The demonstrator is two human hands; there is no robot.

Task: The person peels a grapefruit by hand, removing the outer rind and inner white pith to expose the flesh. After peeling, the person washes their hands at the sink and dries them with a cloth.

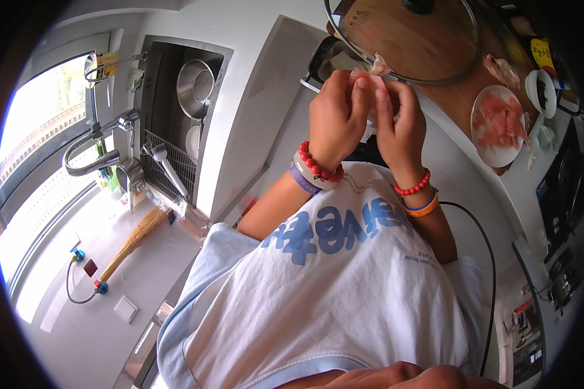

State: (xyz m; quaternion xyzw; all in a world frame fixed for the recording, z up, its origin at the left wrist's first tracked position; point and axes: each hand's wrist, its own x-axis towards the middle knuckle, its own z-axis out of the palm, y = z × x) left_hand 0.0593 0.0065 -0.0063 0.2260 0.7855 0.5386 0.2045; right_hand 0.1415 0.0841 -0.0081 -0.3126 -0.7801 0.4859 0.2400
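Both hands meet at the top centre. My left hand (338, 109) and my right hand (399, 116) pinch a pale pink piece (368, 78), which looks like a citrus segment, between thumbs and fingers. A pale membrane scrap (380, 65) sticks up from it. Behind the hands is a black-rimmed bin (316, 61), partly hidden by them. To the right, a white plate (486, 154) holds a heap of pink flesh (500, 119) that looks like citrus pulp. Peeled membrane scraps (502, 69) lie beyond the plate on the wooden board.
A round glass lid (460, 73) covers part of the wooden board (433, 97) at top right. A white bowl (533, 87) stands beyond the plate, near a dark hob (562, 185). At left are a steel sink (168, 92) with a basin (184, 90), a faucet (90, 170) and a straw whisk (138, 233).
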